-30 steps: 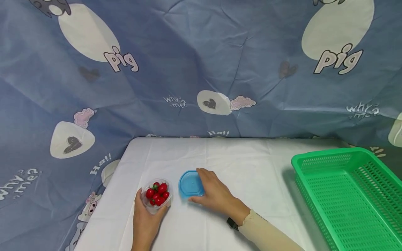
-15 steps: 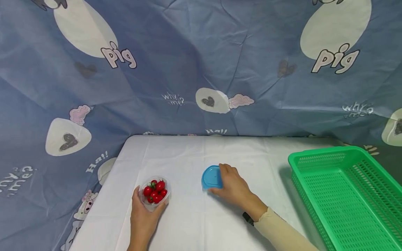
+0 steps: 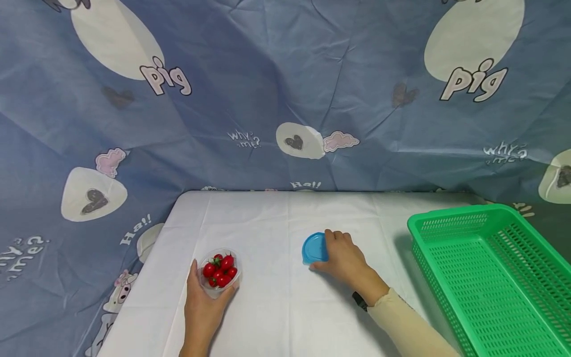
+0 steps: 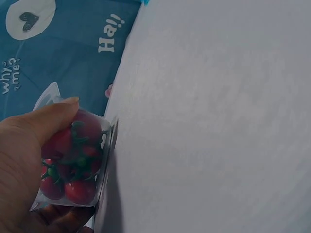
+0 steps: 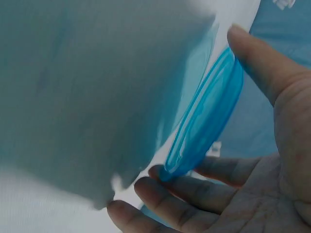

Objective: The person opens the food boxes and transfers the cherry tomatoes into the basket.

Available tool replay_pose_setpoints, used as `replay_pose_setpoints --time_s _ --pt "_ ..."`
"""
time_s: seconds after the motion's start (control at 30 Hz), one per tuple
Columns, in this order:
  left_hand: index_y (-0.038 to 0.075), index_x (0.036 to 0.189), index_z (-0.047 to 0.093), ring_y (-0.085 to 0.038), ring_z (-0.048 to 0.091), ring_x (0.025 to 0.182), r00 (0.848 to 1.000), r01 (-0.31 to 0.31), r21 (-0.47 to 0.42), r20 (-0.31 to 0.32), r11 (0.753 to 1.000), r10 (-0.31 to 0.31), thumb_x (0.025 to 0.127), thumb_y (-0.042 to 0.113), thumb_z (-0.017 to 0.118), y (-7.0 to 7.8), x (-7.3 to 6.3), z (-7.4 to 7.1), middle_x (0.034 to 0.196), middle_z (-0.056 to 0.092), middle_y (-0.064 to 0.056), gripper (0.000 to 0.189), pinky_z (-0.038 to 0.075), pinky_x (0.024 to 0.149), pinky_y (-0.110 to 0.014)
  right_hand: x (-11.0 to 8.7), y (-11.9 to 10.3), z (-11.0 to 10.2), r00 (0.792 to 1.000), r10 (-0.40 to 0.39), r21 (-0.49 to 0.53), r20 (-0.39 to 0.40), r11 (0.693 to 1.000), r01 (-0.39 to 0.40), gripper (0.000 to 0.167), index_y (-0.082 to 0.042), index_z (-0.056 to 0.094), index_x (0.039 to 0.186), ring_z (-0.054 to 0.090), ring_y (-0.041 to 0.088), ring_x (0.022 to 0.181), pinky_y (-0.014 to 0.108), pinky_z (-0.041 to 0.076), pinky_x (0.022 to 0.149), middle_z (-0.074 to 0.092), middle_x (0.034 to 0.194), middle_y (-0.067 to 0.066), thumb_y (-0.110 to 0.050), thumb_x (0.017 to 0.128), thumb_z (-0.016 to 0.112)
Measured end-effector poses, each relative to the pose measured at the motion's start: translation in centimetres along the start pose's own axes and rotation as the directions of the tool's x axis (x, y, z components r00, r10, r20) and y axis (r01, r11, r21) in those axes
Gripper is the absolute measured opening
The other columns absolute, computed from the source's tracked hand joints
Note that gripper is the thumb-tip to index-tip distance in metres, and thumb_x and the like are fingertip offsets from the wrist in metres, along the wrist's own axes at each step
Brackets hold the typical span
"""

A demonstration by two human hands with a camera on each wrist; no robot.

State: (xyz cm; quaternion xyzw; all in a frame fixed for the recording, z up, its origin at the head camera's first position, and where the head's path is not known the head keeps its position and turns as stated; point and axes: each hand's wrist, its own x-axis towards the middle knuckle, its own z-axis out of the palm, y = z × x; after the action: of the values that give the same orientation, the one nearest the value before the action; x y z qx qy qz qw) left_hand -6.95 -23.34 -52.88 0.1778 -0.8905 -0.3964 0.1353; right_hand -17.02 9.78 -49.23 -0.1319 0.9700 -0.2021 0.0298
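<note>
In the head view my left hand (image 3: 204, 307) grips a clear plastic container (image 3: 216, 292) on the white table, thumb on one side and fingers on the other. Several red cherry tomatoes (image 3: 218, 271) with green stems fill it, and they also show through its wall in the left wrist view. To the right, my right hand (image 3: 344, 260) holds a round blue lid (image 3: 314, 248) by its edge, close to the table. The right wrist view has the lid (image 5: 206, 116) tilted between thumb and fingers, with its shadow on the cloth.
A large green slotted basket (image 3: 412, 223) stands at the table's right side. White cloth covers the table (image 3: 263, 317). Behind and to the left hangs a blue printed curtain (image 3: 250, 74).
My right hand has moved to the right with the blue lid, away from the container. The left hand keeps its hold on the container; the head view has shifted slightly.
</note>
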Motion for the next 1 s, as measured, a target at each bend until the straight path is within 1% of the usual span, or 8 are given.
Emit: replay_pose_setpoints --time_s 0.07,0.17,0.3,0.43,0.57,0.63,0.8,1.0 --pt "0.005 0.165 0.017 -0.053 0.037 0.145 1.000 -0.006 0.004 0.005 1.000 0.006 0.078 0.022 0.094 0.0 0.1 -0.1 0.158 0.035 -0.032 0.117 0.033 0.112 -0.070 0.2 0.4 -0.3 1.000 0.017 -0.020 0.009 1.000 -0.016 0.098 0.005 0.051 0.142 0.056 0.042 0.120 0.056 0.056 0.090 0.061 0.130 0.024 -0.052 0.075 0.093" --pt "0.004 0.163 0.020 -0.051 0.037 0.145 1.000 0.004 0.008 0.017 1.000 -0.004 0.078 0.024 0.094 0.0 0.2 -0.2 0.158 0.036 -0.030 0.114 0.033 0.112 -0.070 0.3 0.9 -0.5 0.999 0.028 -0.064 0.028 0.998 -0.026 0.095 0.004 0.052 0.141 0.057 0.040 0.119 0.057 0.057 0.086 0.063 0.129 0.022 -0.052 0.075 0.092" --pt "0.005 0.163 0.021 -0.051 0.037 0.145 0.999 0.016 0.006 0.028 1.000 -0.017 0.078 0.027 0.094 -0.1 0.3 -0.4 0.159 0.037 -0.030 0.114 0.033 0.113 -0.070 0.4 1.2 -0.6 0.998 0.021 -0.112 0.055 0.994 -0.014 0.092 0.003 0.053 0.138 0.058 0.039 0.117 0.057 0.058 0.082 0.064 0.126 0.019 -0.053 0.076 0.091" --pt "0.005 0.162 0.022 -0.050 0.038 0.145 1.000 0.007 -0.002 0.029 1.000 -0.007 0.078 0.027 0.094 -0.1 0.4 -0.4 0.159 0.037 -0.029 0.113 0.033 0.114 -0.069 0.4 1.3 -0.7 0.997 0.019 -0.130 0.069 0.991 -0.010 0.091 0.001 0.053 0.140 0.059 0.039 0.117 0.058 0.058 0.081 0.065 0.125 0.017 -0.052 0.076 0.091" --pt "0.004 0.161 0.023 -0.050 0.039 0.145 0.999 0.002 -0.016 0.032 1.000 -0.001 0.078 0.025 0.094 -0.2 0.6 -0.5 0.158 0.039 -0.029 0.111 0.033 0.114 -0.068 0.5 1.3 -0.9 0.997 0.003 -0.150 0.081 0.989 0.009 0.091 -0.002 0.054 0.141 0.060 0.039 0.116 0.060 0.057 0.080 0.066 0.125 0.016 -0.050 0.074 0.093" --pt "0.005 0.162 0.022 -0.050 0.040 0.144 0.999 0.007 -0.022 0.045 1.000 -0.006 0.079 0.025 0.094 -0.2 0.7 -0.6 0.157 0.040 -0.030 0.111 0.034 0.114 -0.068 0.6 1.2 -1.1 0.996 -0.006 -0.153 0.085 0.988 0.019 0.092 -0.003 0.053 0.143 0.060 0.040 0.116 0.061 0.056 0.080 0.066 0.126 0.017 -0.050 0.074 0.093" --pt "0.008 0.162 0.019 -0.050 0.040 0.144 0.996 0.033 -0.035 0.084 0.999 -0.030 0.081 0.029 0.092 -0.1 1.0 -0.7 0.158 0.039 -0.031 0.112 0.035 0.114 -0.068 0.6 1.3 -1.2 0.995 -0.011 -0.141 0.099 0.990 0.025 0.096 -0.003 0.051 0.147 0.058 0.042 0.118 0.062 0.055 0.083 0.064 0.129 0.019 -0.048 0.074 0.094" --pt "0.006 0.162 0.018 -0.052 0.038 0.145 0.992 0.066 -0.020 0.109 0.998 -0.063 0.081 0.031 0.092 0.0 0.7 -0.8 0.159 0.037 -0.033 0.113 0.034 0.113 -0.068 0.2 1.2 -1.3 0.992 -0.005 -0.118 0.128 0.993 0.020 0.100 -0.002 0.049 0.150 0.056 0.046 0.122 0.060 0.055 0.090 0.062 0.134 0.022 -0.045 0.073 0.096"
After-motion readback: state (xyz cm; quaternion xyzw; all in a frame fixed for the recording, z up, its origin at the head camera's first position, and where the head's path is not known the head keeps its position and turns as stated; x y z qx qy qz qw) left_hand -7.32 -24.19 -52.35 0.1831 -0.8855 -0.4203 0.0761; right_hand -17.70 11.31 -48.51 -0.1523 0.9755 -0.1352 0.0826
